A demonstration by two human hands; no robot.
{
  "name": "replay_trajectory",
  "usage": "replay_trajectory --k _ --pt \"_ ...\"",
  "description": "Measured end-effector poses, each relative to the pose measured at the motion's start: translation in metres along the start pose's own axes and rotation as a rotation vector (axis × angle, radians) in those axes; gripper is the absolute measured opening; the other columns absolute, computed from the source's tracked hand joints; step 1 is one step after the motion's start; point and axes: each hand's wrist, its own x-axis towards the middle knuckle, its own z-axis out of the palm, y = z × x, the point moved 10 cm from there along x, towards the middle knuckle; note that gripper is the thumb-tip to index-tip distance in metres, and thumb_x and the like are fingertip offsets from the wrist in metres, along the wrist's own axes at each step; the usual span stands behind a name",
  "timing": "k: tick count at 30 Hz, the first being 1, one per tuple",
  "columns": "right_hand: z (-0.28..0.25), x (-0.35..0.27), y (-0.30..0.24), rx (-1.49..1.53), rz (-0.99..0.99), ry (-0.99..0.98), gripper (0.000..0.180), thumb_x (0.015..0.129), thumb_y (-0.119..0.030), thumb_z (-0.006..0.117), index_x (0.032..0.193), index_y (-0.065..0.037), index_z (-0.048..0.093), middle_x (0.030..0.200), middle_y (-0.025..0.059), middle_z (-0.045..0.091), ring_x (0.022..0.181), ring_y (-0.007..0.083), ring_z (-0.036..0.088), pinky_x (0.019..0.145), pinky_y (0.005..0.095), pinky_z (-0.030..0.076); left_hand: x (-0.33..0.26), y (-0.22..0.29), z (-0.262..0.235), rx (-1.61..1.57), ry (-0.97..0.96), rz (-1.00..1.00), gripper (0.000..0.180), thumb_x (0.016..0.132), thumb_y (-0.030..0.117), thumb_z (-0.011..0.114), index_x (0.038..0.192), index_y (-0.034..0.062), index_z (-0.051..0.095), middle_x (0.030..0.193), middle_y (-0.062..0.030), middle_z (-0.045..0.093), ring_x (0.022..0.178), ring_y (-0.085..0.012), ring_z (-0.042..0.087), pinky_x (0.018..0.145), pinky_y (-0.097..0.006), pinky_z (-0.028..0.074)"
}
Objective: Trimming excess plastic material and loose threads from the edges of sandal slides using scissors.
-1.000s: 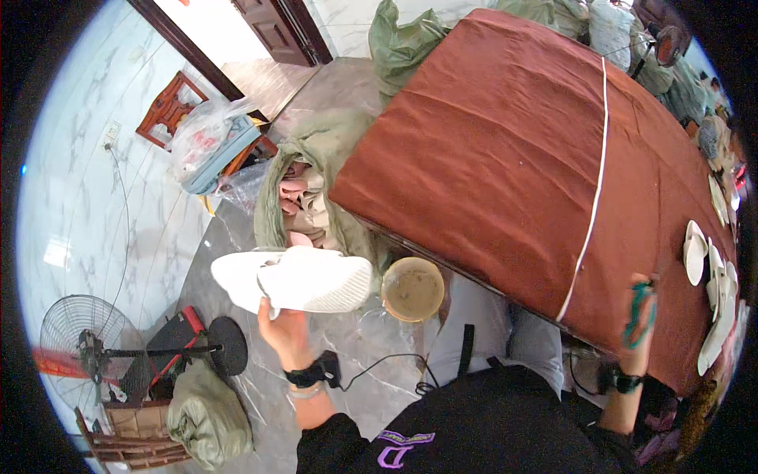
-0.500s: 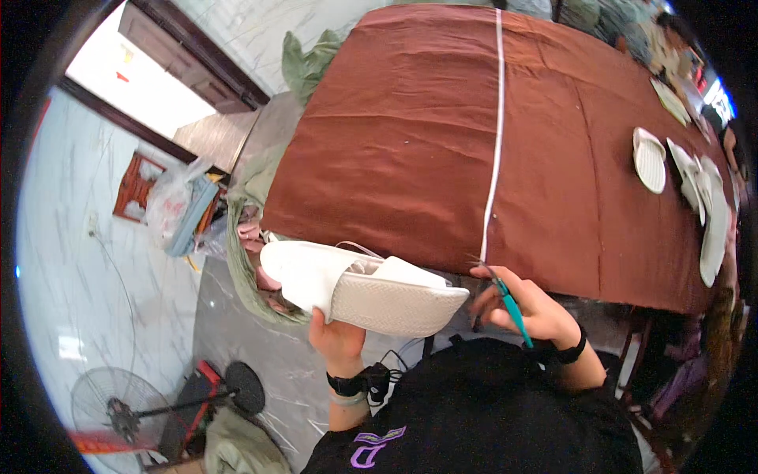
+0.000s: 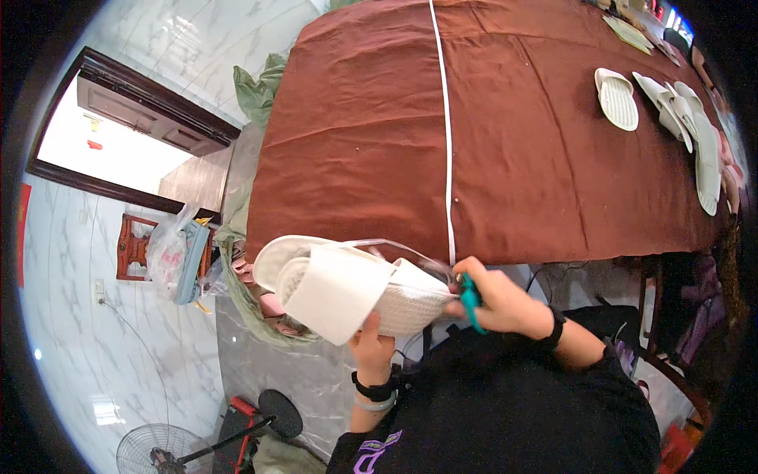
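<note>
A pair of white woven slippers [image 3: 341, 291], one nested against the other, is held above the near edge of the table. My left hand [image 3: 373, 354] grips them from below, near the wide strap. At the slippers' right end, my right hand [image 3: 505, 302] is closed around a teal-handled cutting tool [image 3: 469, 303] that looks like thread snips. Its blades are hidden. A thin pale cord or strip [image 3: 404, 249] arcs from the top of the slippers to my right fingers; whether the fingers pinch it, I cannot tell.
The table has a brown cloth [image 3: 355, 150] with a white line [image 3: 444, 95] across it. More white slippers [image 3: 616, 99] lie at the far right. A green sack [image 3: 237, 268] with pink pieces sits left of the table. A fan [image 3: 162, 449] stands lower left.
My right hand has moved left, against the slippers' end, with the teal tool. The slippers have turned so the wide strap shows more. The whole view has shifted.
</note>
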Motion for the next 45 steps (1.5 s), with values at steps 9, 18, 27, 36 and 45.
replay_trajectory --k 9,18,27,36,45 --pt "-0.022 0.009 -0.018 -0.25 0.042 -0.284 0.053 0.083 -0.044 0.058 0.109 -0.001 0.042 0.069 0.015 0.059 0.065 0.0345 0.06 0.059 0.0389 0.047 0.005 0.011 -0.032 0.371 -0.071 0.154 0.054 0.084 0.009 0.058 0.132 0.0022 0.034 0.125 -0.0144 0.048 0.111 -0.0293 0.05 0.092 -0.046 0.044" --pt "0.002 0.018 -0.019 -0.279 -0.066 -0.449 0.062 0.082 -0.053 0.056 0.118 -0.003 0.047 0.055 0.0104 0.052 0.056 0.0316 0.058 0.052 0.0377 0.044 0.0 0.028 -0.029 0.081 -0.008 0.042 0.055 0.084 0.01 0.057 0.133 0.0026 0.033 0.125 -0.0156 0.047 0.11 -0.0303 0.051 0.092 -0.046 0.044" --pt "0.005 0.012 0.0 -0.035 0.002 -0.581 0.069 0.083 -0.054 0.054 0.129 -0.005 0.041 0.069 0.0128 0.057 0.064 0.0313 0.062 0.058 0.0366 0.045 0.01 0.042 -0.018 -0.044 0.085 -0.03 0.059 0.083 0.015 0.056 0.134 0.0011 0.03 0.124 -0.0189 0.047 0.107 -0.0325 0.053 0.091 -0.045 0.045" --pt "0.003 0.02 -0.004 0.203 -0.025 -0.513 0.058 0.082 -0.047 0.061 0.121 -0.005 0.051 0.06 0.0072 0.054 0.054 0.0195 0.057 0.053 0.0304 0.042 0.012 0.029 -0.018 -0.072 0.143 -0.116 0.058 0.083 0.014 0.057 0.133 0.0013 0.03 0.119 -0.0192 0.05 0.103 -0.0325 0.055 0.087 -0.043 0.048" --pt "-0.008 0.041 -0.011 0.658 -0.057 -0.15 0.04 0.079 -0.022 0.071 0.104 -0.005 0.044 0.076 0.0052 0.062 0.067 0.0086 0.058 0.056 0.0236 0.044 0.009 0.02 -0.02 -0.101 0.121 -0.114 0.059 0.082 0.01 0.058 0.134 0.0009 0.029 0.122 -0.0181 0.049 0.107 -0.0316 0.053 0.089 -0.045 0.048"
